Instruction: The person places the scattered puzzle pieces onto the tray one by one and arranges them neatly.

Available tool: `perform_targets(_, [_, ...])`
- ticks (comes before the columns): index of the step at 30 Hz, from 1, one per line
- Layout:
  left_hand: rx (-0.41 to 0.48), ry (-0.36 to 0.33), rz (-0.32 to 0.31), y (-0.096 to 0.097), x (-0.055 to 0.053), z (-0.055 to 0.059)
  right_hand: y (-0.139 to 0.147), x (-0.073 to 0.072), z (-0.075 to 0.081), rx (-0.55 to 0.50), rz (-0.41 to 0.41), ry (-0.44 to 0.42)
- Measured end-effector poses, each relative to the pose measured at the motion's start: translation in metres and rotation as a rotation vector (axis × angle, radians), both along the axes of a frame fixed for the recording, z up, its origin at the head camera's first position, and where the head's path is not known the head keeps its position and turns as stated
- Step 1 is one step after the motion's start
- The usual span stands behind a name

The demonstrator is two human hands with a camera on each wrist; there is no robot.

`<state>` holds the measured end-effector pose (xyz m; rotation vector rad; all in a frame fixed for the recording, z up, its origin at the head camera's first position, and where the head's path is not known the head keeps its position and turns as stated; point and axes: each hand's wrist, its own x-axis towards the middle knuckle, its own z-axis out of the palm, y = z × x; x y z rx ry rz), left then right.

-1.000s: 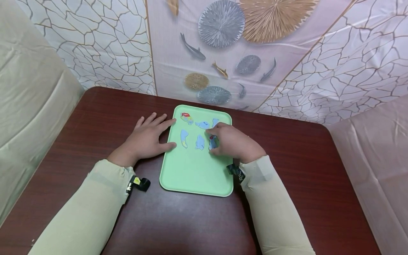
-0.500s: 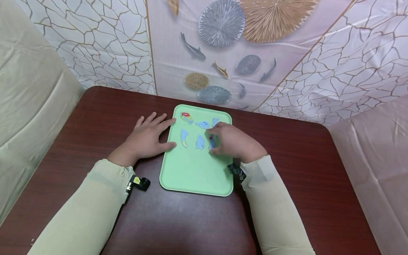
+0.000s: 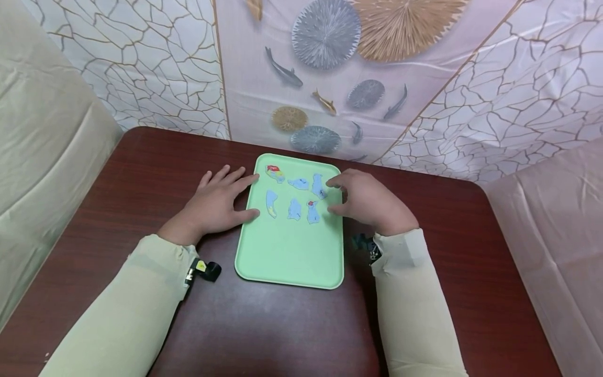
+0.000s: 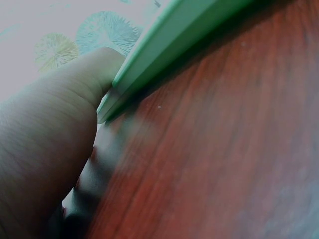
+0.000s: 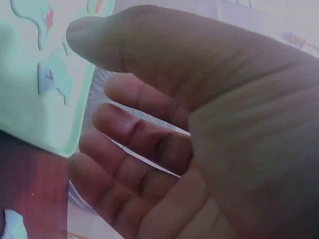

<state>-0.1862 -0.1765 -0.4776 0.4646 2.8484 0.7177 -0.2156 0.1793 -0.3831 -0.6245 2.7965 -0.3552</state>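
Note:
Several flat, irregular puzzle pieces, mostly light blue, lie apart in two rows on a light green tray [image 3: 288, 251]. One piece [image 3: 274, 173] carries red and yellow; another piece [image 3: 313, 212] has a red patch on top. My left hand [image 3: 207, 207] is spread on the table, its thumb and index finger at the tray's left rim. In the left wrist view the thumb [image 4: 102, 69] reaches the tray's edge. At the right rim is my right hand [image 3: 369, 201], thumb and fingers apart and nothing between them, beside a blue piece [image 3: 318, 186].
The tray rests on a dark reddish-brown table [image 3: 433, 225]. Behind it hangs a patterned cloth [image 3: 325, 99] with disc and fish prints. Pale cloth [image 3: 560, 220] borders the table on the right, and more cloth [image 3: 47, 157] on the left.
My right hand has moved right, off the pieces to the tray's right rim, uncovering the two right-hand pieces. My left hand has stayed in place.

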Motion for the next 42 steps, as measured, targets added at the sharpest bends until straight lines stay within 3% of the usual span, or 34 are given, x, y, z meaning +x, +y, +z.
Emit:
perform_targets(12, [0.008,-0.001,0.001,0.000,0.000,-0.001,0.024,-0.001,0.013,-0.065,-0.147,-0.025])
perform_targets(21, [0.003,0.004,0.002,-0.001,0.000,-0.001,0.041,-0.002,0.019,-0.044,-0.202,-0.049])
perform_targets(33, [0.001,0.006,0.005,0.000,-0.001,-0.002,0.057,-0.006,0.016,0.010,-0.233,-0.083])
perform_targets(42, [0.003,-0.002,0.004,0.000,0.000,0.000,0.061,-0.007,0.009,-0.006,-0.281,-0.181])
